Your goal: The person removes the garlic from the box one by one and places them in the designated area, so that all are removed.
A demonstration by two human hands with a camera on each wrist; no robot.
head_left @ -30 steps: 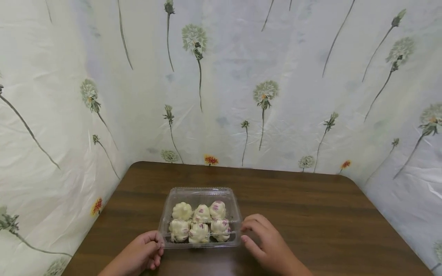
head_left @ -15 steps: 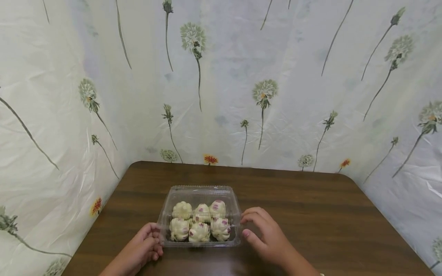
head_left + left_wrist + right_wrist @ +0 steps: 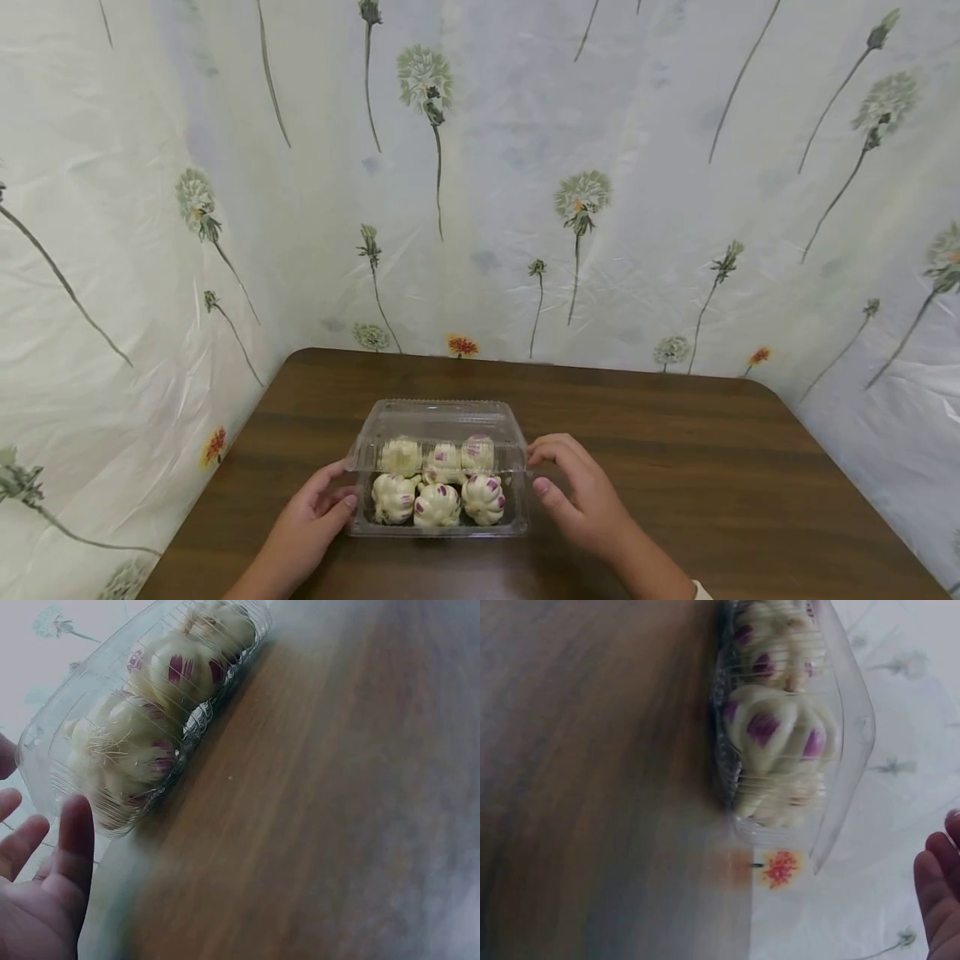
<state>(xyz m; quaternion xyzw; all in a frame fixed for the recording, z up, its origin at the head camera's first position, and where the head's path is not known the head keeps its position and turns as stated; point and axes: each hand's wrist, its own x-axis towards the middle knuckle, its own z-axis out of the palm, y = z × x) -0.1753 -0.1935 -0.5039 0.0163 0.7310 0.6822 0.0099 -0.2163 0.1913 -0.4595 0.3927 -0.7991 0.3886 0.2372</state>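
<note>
In the head view a clear plastic clamshell box (image 3: 442, 532) stands near the table's front, its hinge at the far side. Its lid (image 3: 441, 410) is partly raised, so the front row of garlic bulbs (image 3: 437, 504) shows uncovered. White with purple patches, several bulbs lie in two rows; the back row is seen through the lid. My left hand (image 3: 303, 521) is at the left side, fingertips at the lid's corner, thumb (image 3: 76, 829) beside the base. At the right side, my right hand (image 3: 588, 504) has its fingertips by the lid's edge and its thumb apart from the box.
The dark brown wooden table (image 3: 675, 467) has rounded back corners. Behind it and at both sides hangs a pale curtain (image 3: 487, 167) printed with dandelions.
The lid's front edge has risen and swung back, uncovering the front bulbs. Both hands have moved slightly away from me along the box's sides, the left fingers rising with the lid.
</note>
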